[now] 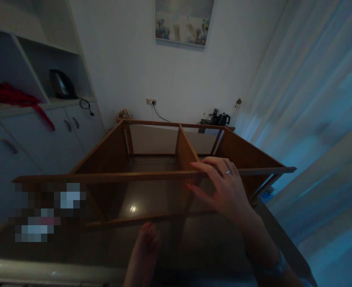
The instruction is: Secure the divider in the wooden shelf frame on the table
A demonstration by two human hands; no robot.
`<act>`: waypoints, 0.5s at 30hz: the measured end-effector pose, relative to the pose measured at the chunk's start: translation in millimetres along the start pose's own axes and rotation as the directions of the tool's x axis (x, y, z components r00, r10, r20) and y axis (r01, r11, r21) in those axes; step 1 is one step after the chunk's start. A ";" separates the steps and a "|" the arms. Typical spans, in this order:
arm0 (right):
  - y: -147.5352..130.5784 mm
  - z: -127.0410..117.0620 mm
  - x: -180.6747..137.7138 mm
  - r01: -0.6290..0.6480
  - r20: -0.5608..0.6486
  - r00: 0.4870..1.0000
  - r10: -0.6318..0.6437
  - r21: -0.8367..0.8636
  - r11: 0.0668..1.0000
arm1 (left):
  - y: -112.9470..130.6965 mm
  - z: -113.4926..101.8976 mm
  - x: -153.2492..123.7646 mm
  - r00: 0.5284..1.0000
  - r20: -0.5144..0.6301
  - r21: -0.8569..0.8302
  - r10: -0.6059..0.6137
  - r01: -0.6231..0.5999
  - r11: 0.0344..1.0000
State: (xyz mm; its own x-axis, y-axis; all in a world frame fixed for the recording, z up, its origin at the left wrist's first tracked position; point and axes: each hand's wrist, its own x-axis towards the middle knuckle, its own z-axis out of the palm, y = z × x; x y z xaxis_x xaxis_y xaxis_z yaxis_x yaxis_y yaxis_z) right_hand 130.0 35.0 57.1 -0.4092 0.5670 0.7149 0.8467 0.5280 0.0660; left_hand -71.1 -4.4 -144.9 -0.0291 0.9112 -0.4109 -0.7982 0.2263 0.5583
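A large brown wooden shelf unit (152, 175) lies with its open side up, its side panels and a middle divider (185, 143) standing inside the frame. My right hand (223, 183), with a ring on one finger, is at the front rail near the divider. Its fingers reach over the rail and the thumb lies below, so the rail passes between them. Low in the middle, my left hand (148, 239) is curled into a fist just in front of the lower rail, apart from my right hand. What the fist holds, if anything, is hidden.
The unit rests on a dark, shiny tabletop (212, 247). White cabinets (38, 139) with a kettle (61, 84) and a red cloth (11, 95) stand left. Pale curtains (322, 99) hang right. Black appliances (219, 118) stand behind. A pixelated patch hides the left front.
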 end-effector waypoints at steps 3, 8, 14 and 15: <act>-2.3 9.0 13.8 0.039 0.060 0.997 -0.039 -0.003 0.999 | 3.7 2.4 -2.8 0.999 -0.032 -0.029 -0.002 0.001 1.000; -0.7 16.8 28.0 0.154 0.172 0.974 -0.147 -0.029 0.988 | 8.6 3.3 -8.7 0.999 -0.052 -0.037 0.004 -0.006 0.999; 7.4 15.1 36.3 0.209 0.327 0.925 -0.193 -0.014 0.978 | 8.4 1.9 -11.9 0.999 -0.034 -0.087 -0.035 0.032 0.996; 7.2 14.7 37.1 0.210 0.325 0.926 -0.194 -0.013 0.978 | 7.8 1.8 -11.7 0.999 -0.036 -0.094 -0.037 0.034 0.995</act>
State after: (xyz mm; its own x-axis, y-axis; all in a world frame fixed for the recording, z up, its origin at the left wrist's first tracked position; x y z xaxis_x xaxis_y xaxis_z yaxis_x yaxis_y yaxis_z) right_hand 116.0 69.1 73.8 -0.6538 0.6277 0.4226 0.7464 0.6267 0.2238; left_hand -75.9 -12.7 -134.4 -0.0211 0.8892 -0.4571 -0.8516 0.2235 0.4741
